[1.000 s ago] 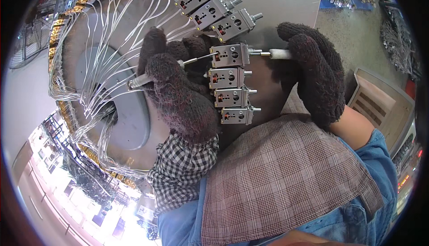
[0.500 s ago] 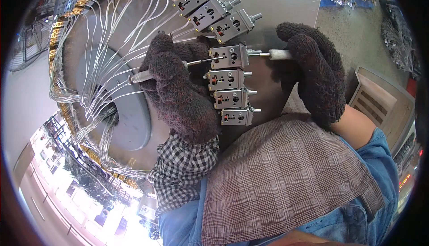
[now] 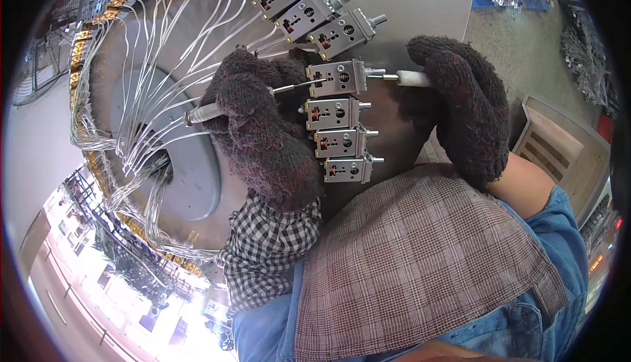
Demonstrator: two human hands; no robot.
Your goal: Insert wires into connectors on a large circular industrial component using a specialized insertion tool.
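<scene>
1. Since the earlier frame, we see the top metal box (image 3: 332, 78) in the near row has slid slightly farther from the body, and the back end of the thin tool (image 3: 208, 113) has dipped a little.
2. Our left hand (image 3: 259, 122) is wrapped tight around that tool's grey handle. The metal box is just right of this hand. We think the low grip helps aim the thin tip at the slots; we can't tell if it is inside one.
3. Our right hand (image 3: 470, 109) is closed on the white handle (image 3: 414, 79) of another tool, whose tip meets the box's stem (image 3: 375, 73). We think this keeps the box steady from its other end.
4. The box's long side runs from left hand to right hand, tipped up slightly at the right. Its stem points at the right hand.
</scene>
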